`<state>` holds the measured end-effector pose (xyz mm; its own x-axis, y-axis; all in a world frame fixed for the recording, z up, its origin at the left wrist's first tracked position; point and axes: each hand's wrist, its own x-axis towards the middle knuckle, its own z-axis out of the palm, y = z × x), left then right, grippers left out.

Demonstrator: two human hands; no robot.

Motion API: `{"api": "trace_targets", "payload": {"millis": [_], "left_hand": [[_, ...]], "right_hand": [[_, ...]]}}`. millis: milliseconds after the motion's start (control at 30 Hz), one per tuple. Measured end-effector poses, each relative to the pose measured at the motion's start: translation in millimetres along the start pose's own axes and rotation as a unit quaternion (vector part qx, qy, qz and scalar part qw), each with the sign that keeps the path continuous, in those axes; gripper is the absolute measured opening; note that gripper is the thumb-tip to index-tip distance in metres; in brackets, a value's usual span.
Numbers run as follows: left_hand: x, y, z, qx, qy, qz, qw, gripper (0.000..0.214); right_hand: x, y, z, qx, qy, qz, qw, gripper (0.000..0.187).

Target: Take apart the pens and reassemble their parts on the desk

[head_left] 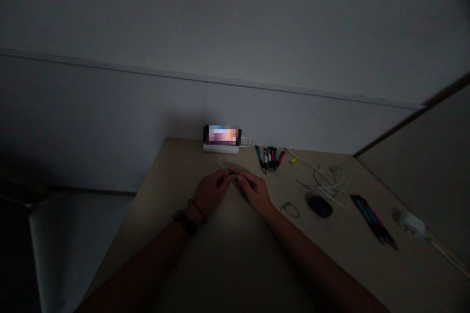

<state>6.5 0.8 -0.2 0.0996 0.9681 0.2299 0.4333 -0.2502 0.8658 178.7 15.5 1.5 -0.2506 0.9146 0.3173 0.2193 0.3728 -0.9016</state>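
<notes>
My left hand (pixel 212 190) and my right hand (pixel 256 190) meet over the middle of the table, fingertips pinched together. Between them is a small, pale, shiny piece (pixel 233 176), mostly covered by the fingers and too small to name. Just beyond the hands, a phone (pixel 222 135) with a lit screen leans on its side above a white block (pixel 221 148). Several pens (pixel 270 159) with blue, white and red barrels lie side by side to the right of the phone.
On the table (pixel 220 254), a black computer mouse (pixel 319 206) lies right of my right forearm, near a small cable loop (pixel 291 209). Behind it is a tangled white cable (pixel 326 183). More pens (pixel 373 220) and a white plug or adapter (pixel 413 224) are farther right. A wall (pixel 235 107) borders the back.
</notes>
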Motion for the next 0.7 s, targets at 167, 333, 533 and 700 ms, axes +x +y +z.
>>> {"api": "trace_targets", "payload": {"millis": [167, 333, 533, 700], "left_hand": [[-0.3, 0.7, -0.5, -0.007, -0.002, -0.003, 1.000, 0.028], [-1.0, -0.1, 0.6, -0.026, 0.016, -0.025, 0.999, 0.029], [-0.3, 1.0, 0.9, -0.024, 0.017, -0.026, 0.999, 0.030], [-0.7, 1.4, 0.4, -0.022, 0.013, -0.028, 0.999, 0.029]], "right_hand": [[4.9, 3.0, -4.4, -0.023, 0.087, 0.023, 0.996, 0.040], [11.6, 13.0, -11.4, -0.123, 0.160, 0.030, 0.979, 0.035], [13.3, 18.9, -10.7, -0.252, 0.069, -0.008, 0.965, 0.023], [12.4, 16.4, -8.4, -0.284, 0.018, -0.002, 0.959, 0.021]]}}
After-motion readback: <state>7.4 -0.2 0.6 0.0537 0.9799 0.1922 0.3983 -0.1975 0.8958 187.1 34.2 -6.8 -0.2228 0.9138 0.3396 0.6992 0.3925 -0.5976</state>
